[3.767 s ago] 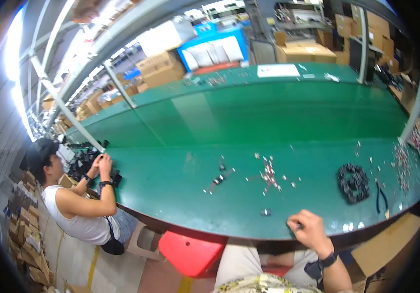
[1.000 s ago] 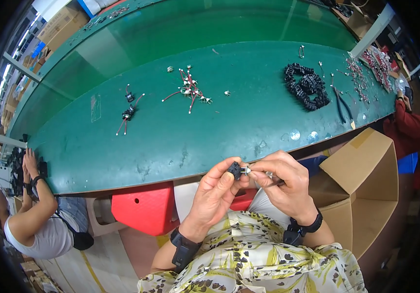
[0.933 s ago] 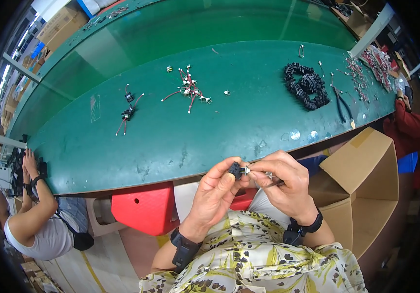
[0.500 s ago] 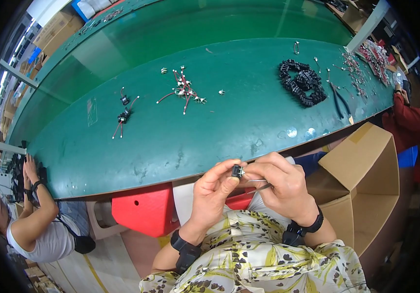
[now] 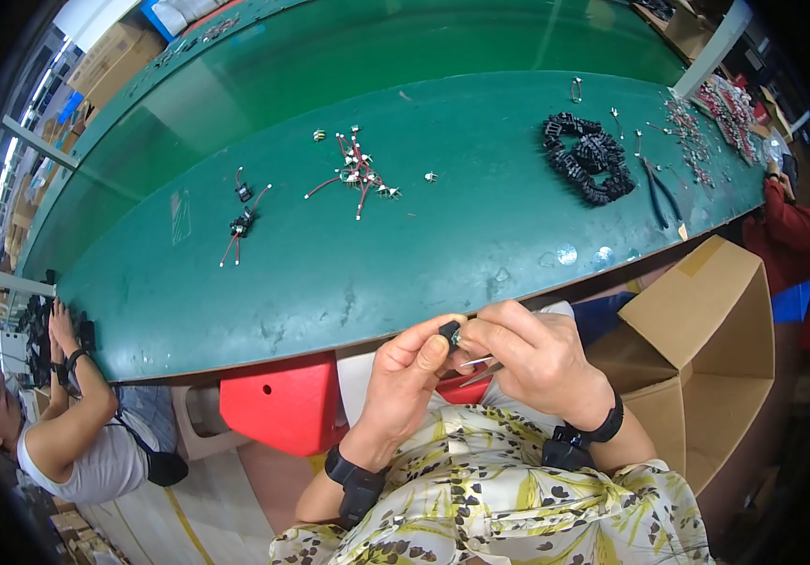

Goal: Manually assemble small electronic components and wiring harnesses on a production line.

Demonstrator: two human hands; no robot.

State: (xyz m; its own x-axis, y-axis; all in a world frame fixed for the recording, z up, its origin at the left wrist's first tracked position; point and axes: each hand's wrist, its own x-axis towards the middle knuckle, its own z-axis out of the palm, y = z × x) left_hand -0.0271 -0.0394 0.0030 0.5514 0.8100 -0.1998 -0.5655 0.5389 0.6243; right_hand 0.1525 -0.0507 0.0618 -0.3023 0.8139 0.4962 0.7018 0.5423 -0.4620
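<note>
Just off the table's front edge, my left hand [image 5: 399, 377] pinches a small black plastic part [image 5: 449, 331] between thumb and fingertips. A bit of pale metal shows on the part's right side. My right hand [image 5: 541, 365] is closed around metal tweezers [image 5: 478, 373], whose tips point left beneath the fingers. Its thumb and forefinger press against the right side of the black part and hide some of it. On the green table [image 5: 329, 282] lie a cluster of white connectors with red wires [image 5: 358, 174] and a couple of black parts with red leads [image 5: 241, 223].
A ring-shaped pile of black parts [image 5: 584, 160] and pliers [image 5: 659, 193] lie at the right of the table. Beyond them are heaps of wired pieces [image 5: 725, 118]. An open cardboard box [image 5: 725, 367] and a red stool [image 5: 278, 405] stand below. Co-workers sit at both ends.
My right fingers have moved in closer on the black part, covering more of its metal side. The part has tilted, and the tweezers have swung with their tips pointing left.
</note>
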